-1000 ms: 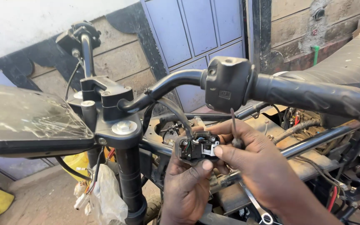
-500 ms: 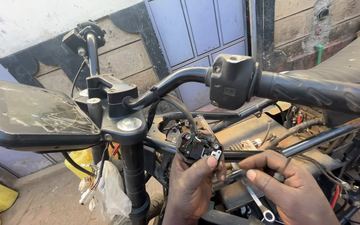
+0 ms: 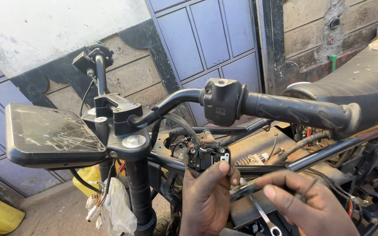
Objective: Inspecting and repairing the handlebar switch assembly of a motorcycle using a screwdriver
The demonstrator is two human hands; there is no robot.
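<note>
Head view: left hand [image 3: 206,196] pinches a small black switch housing [image 3: 204,158] from below, thumb and fingertips clamped on its lower edge. Housing hangs under the handlebar [image 3: 176,99], just beside the frame tube [image 3: 324,156], with thin wires [image 3: 194,153] running out of its open back. Right hand [image 3: 311,207] is closed around a slim screwdriver-like tool [image 3: 246,189], tip aimed toward the housing, not clearly touching it.

Risks as I judge them:
- Grip on the housing is fingertip-only. A push from the tool could twist it out and leave it dangling on the wires, straining the joints.
- Tool tip sits close to the left fingers; a slip off a screw head could jab them.
- Exposed wires near the tip could get nicked or shorted.
- Any loosened screw could drop into the open frame clutter below. Hard to retrieve.
- Spanner [image 3: 265,218] lies loose under the hands; a knock could send it off.
- Cracked display [image 3: 51,131] sits well apart at the left; low risk.
</note>
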